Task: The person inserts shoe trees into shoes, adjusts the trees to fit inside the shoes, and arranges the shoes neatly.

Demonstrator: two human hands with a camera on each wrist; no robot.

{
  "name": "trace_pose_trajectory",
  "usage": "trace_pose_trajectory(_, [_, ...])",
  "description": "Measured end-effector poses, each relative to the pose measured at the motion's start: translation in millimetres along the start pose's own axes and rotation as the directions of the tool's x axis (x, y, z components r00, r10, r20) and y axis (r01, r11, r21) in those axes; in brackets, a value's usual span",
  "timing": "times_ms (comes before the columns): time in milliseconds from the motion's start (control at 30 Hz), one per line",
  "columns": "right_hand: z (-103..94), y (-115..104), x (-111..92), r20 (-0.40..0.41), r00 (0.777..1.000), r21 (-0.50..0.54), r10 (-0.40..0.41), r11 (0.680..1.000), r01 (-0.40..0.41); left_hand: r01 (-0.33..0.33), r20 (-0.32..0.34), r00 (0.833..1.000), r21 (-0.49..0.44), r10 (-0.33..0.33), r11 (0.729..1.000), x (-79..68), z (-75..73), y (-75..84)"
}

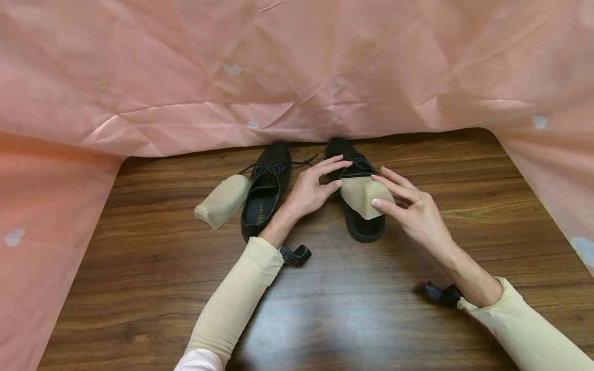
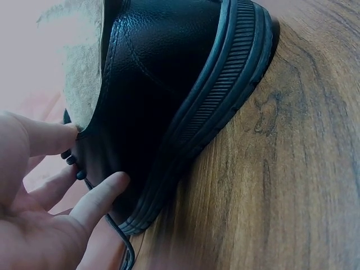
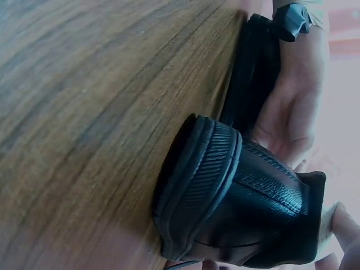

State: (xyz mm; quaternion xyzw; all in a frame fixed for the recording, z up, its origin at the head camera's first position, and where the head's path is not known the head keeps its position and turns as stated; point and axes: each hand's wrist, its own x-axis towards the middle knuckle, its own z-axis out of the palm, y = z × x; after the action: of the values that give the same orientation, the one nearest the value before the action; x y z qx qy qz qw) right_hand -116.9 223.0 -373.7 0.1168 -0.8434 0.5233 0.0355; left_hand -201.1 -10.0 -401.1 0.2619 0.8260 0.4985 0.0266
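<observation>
While the right hand (image 1: 419, 211) pinches a rounded, fabric-textured beige insert (image 1: 356, 195) at the mouth of a leathery black shoe (image 1: 365, 229), the left hand (image 1: 308, 191) touches that shoe, fingers (image 1: 335, 166) loosely spread, near the wood-grained tabletop's (image 1: 343, 299) far edge.

The left shoe (image 1: 260, 211) and right shoe (image 1: 364, 228) stand on the tabletop (image 1: 148, 288) before the cloth (image 1: 297, 62). One insert (image 1: 225, 200) lies left of both; another insert (image 1: 356, 190) sits partly in the right shoe, between both hands' fingers (image 1: 335, 167).
</observation>
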Motion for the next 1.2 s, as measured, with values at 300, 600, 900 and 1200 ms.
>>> trace_pose_trajectory(300, [-6.1,3,14,0.086,0.992,0.181,-0.091,0.981,0.074,-0.009,-0.041,0.999,0.004,0.009,1.0,-2.5,-2.2,-0.8])
trace_pose_trajectory(600, [-5.9,5,18,0.072,0.991,0.157,-0.117,0.982,0.104,-0.029,-0.046,0.999,-0.009,0.028,1.0,-3.0,-1.1,1.2])
trace_pose_trajectory(900, [4.1,-20,19,-0.017,0.991,0.071,-0.129,0.989,0.13,-0.015,-0.053,0.998,-0.017,0.014,1.0,-3.9,-4.4,3.3])
trace_pose_trajectory(1200, [6.9,4,25,-0.05,0.993,0.077,-0.107,0.991,0.11,-0.019,-0.063,0.998,-0.017,0.017,1.0,-4.4,-3.5,4.3])
